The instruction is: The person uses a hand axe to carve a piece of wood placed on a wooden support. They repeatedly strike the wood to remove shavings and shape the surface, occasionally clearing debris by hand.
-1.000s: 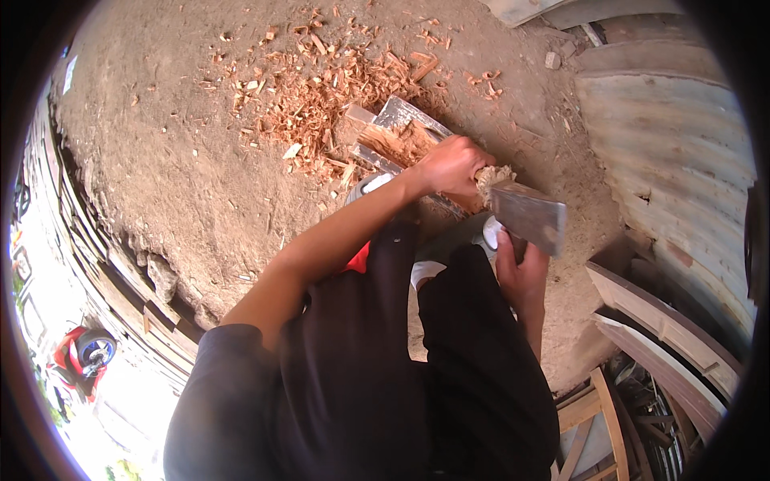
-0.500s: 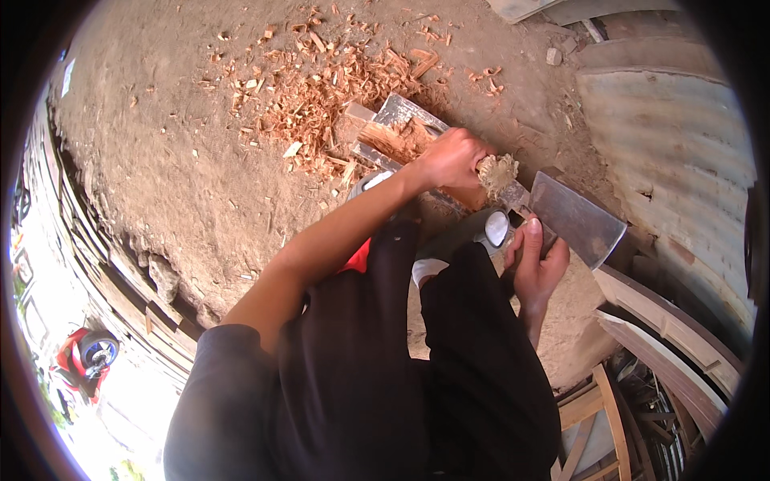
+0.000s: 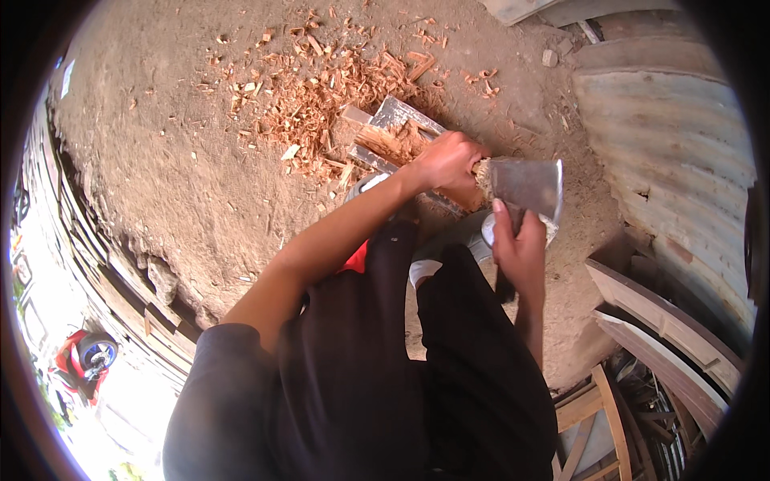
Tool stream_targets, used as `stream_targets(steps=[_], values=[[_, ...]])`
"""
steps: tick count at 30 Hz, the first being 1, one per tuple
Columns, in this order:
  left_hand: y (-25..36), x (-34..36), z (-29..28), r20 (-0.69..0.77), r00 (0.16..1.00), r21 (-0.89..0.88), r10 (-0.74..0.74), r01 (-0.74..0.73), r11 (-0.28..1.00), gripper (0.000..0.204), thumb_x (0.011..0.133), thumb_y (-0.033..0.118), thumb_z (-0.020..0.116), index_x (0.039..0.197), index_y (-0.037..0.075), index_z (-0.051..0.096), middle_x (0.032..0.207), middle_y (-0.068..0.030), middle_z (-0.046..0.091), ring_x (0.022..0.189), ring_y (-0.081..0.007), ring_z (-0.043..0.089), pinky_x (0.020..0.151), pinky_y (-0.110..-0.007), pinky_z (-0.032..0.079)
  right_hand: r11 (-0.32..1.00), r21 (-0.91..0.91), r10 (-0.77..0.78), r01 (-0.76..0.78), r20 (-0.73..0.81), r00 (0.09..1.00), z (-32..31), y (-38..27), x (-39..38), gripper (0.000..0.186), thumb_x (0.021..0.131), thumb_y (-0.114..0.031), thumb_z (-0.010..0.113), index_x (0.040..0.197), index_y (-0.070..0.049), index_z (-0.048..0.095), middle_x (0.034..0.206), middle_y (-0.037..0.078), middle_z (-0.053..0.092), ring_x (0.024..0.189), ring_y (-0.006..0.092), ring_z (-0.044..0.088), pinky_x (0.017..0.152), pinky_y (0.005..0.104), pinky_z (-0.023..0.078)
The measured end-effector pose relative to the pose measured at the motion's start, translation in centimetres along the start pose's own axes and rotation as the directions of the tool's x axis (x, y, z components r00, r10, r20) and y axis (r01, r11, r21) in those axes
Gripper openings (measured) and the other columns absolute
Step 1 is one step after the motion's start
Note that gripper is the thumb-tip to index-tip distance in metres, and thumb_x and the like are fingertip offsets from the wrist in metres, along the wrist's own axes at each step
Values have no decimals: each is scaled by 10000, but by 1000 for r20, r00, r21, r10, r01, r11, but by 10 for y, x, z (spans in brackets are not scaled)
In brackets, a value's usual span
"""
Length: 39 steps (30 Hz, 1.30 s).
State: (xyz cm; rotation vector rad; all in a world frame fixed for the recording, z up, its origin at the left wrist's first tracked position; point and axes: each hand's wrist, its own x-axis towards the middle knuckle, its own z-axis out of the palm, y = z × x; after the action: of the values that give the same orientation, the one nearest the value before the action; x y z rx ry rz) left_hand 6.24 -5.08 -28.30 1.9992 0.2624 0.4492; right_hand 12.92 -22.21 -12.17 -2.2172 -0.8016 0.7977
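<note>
My left hand point(image 3: 449, 163) is closed around a wooden handle point(image 3: 483, 174) with a frayed, splayed end. The handle's other end is hidden by the hand. Under that hand lies a reddish-brown piece of wood point(image 3: 393, 146) with a rough, hollowed surface, on a worn board point(image 3: 405, 114). In my right hand point(image 3: 517, 248) is a cleaver with a broad metal blade point(image 3: 527, 186), the thumb stretched along its grip. The blade's left side meets or overlaps the frayed end; I cannot tell whether they touch.
Wood chips and shavings point(image 3: 321, 96) cover the dirt floor beyond the board. My feet are close beneath the work. A corrugated metal sheet point(image 3: 670, 152) and stacked boards point(image 3: 666, 321) border the right. A red motorcycle point(image 3: 87, 361) stands far left.
My right hand has swung the cleaver up and to the left, bringing its blade from the lower right over to the frayed end. The left hand has barely moved.
</note>
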Motion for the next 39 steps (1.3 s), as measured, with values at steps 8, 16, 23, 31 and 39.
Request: stream_targets(steps=[8, 16, 23, 31, 39], values=[[-2, 0, 0, -67, 995, 18, -79, 80, 997, 332, 633, 193, 754, 948, 90, 777, 803, -208, 702, 788, -416, 690, 717, -477, 577, 972, 215, 115, -97, -74, 991, -44, -54, -9, 250, 1086, -261, 557, 983, -33, 554, 665, 22, 532, 457, 79, 482, 421, 244, 388], [-10, 0, 5, -77, 989, 27, -124, 127, 992, 316, 627, 219, 775, 901, 63, 753, 782, -213, 688, 758, -444, 666, 691, -494, 566, 905, 236, 320, -355, 171, 932, -43, -47, 16, 285, 1074, -290, 580, 1117, -8, 598, 634, -3, 506, 456, 87, 493, 427, 259, 394], [-11, 29, -14, -67, 954, -198, -292, 274, 941, 119, 809, 125, 727, 862, 20, 745, 782, -148, 751, 683, -227, 728, 637, -368, 607, 953, -32, 299, -301, 256, 919, -88, -81, 13, 249, 1068, -276, 592, 1033, -29, 595, 634, -15, 506, 449, 56, 465, 421, 245, 363], [-29, 70, -55, -155, 776, -390, -611, 520, 760, 108, 892, 105, 672, 861, 14, 719, 706, -84, 692, 569, -99, 581, 490, -293, 479, 817, 358, 321, -453, 371, 872, -35, -44, 8, 253, 1077, -286, 578, 1028, -39, 558, 701, 8, 522, 460, 80, 481, 413, 247, 402], [-23, 33, -34, -272, 949, -236, -160, 96, 967, 76, 859, 111, 713, 897, 68, 764, 731, -53, 735, 695, -187, 733, 600, -315, 555, 751, 457, 391, -476, 272, 879, -50, -41, -2, 311, 1071, -338, 586, 1089, -27, 587, 713, 24, 523, 476, 92, 490, 422, 247, 397]])
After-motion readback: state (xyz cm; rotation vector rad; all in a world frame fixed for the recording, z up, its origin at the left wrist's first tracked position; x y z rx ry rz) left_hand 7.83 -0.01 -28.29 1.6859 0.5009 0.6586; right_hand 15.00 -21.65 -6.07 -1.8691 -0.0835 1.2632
